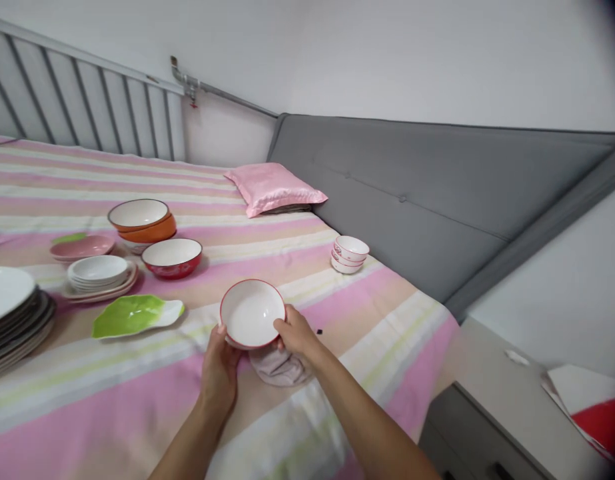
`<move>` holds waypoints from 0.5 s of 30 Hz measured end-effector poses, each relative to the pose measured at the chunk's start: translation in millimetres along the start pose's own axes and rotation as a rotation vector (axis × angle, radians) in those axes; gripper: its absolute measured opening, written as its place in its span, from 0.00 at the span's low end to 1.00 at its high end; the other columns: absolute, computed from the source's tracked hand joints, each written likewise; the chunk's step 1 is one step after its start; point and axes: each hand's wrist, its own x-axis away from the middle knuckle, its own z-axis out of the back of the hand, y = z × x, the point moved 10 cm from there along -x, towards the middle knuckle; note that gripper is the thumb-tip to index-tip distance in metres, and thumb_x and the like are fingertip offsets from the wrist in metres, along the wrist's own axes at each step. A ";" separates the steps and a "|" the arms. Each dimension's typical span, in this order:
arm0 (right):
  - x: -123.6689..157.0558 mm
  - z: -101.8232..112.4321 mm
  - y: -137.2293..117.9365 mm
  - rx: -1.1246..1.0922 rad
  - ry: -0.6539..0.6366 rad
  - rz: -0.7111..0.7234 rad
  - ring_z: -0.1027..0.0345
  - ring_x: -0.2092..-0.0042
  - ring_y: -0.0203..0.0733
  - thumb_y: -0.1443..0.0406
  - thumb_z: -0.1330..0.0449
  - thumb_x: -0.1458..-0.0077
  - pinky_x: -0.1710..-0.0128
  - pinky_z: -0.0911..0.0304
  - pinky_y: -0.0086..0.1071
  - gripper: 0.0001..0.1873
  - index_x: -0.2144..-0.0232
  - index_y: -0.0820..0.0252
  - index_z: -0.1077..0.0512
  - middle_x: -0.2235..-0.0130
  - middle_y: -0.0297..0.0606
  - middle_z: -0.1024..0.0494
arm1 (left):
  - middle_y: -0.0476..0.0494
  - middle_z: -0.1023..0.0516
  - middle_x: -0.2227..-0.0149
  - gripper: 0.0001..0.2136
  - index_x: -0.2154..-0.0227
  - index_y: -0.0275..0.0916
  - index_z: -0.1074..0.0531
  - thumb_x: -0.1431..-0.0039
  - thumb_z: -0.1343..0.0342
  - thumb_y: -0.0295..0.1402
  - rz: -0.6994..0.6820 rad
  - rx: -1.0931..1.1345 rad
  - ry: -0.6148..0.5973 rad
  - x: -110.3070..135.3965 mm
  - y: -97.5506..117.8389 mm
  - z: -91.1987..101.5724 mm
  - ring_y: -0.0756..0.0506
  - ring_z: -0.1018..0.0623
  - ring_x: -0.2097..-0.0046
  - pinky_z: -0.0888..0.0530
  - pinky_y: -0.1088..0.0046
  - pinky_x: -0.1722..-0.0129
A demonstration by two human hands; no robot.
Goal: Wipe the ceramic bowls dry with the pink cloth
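1. Two bare hands hold a white bowl (252,313) with a red rim above a striped bed (162,413), its inside tipped toward the viewer.
2. The left hand (222,360) grips the bowl's left side, thumb near the rim; its fingers are mostly hidden behind the bowl, so their exact placing is hard to tell.
3. The right hand (294,333) pinches the right edge, thumb over the rim, fingers beneath.
4. A crumpled pale cloth (281,371) lies just below the bowl, partly behind the right hand.
5. To the left sit a green leaf-shaped dish (130,317), a red bowl (171,265), a stack with an orange bowl (150,233), white saucers (98,272), a pink dish (82,248) and piled plates (10,300).
6. To the right, near the grey headboard (412,193), stands a stack of small bowls (350,253).
7. Farther back, a shiny pink pillow (274,185) lies by the headboard.
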 end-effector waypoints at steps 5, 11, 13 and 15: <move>-12.3 30.8 -11.1 -0.144 0.008 -0.085 0.40 0.84 0.30 0.73 0.52 0.54 0.86 0.52 0.20 0.06 0.73 0.63 0.35 0.86 0.30 0.31 | 0.43 0.24 0.55 0.26 0.53 0.42 0.32 0.55 0.41 0.46 0.010 -0.087 -0.066 -2.4 -8.0 -6.5 0.42 0.26 0.51 0.32 0.68 0.52; -40.5 114.8 -41.8 -0.235 0.183 -0.076 0.44 0.85 0.28 0.75 0.52 0.52 0.87 0.53 0.18 0.09 0.78 0.66 0.34 0.87 0.34 0.32 | 0.39 0.24 0.56 0.29 0.53 0.38 0.30 0.56 0.42 0.51 0.003 -0.194 -0.046 -6.5 -14.2 -1.0 0.39 0.25 0.53 0.33 0.63 0.51; -52.6 151.4 -48.5 -0.255 0.306 -0.055 0.42 0.84 0.28 0.76 0.52 0.49 0.87 0.51 0.17 0.09 0.75 0.67 0.34 0.87 0.32 0.33 | 0.39 0.23 0.57 0.28 0.55 0.37 0.29 0.55 0.43 0.51 0.007 -0.210 -0.026 -7.7 -16.1 1.3 0.39 0.25 0.55 0.32 0.64 0.53; -63.7 187.3 -52.8 -0.267 0.433 -0.033 0.42 0.83 0.28 0.75 0.52 0.45 0.87 0.49 0.19 0.09 0.74 0.68 0.33 0.86 0.32 0.34 | 0.38 0.23 0.57 0.27 0.56 0.37 0.28 0.55 0.43 0.51 0.015 -0.211 -0.010 -8.7 -17.6 2.7 0.39 0.24 0.56 0.31 0.64 0.54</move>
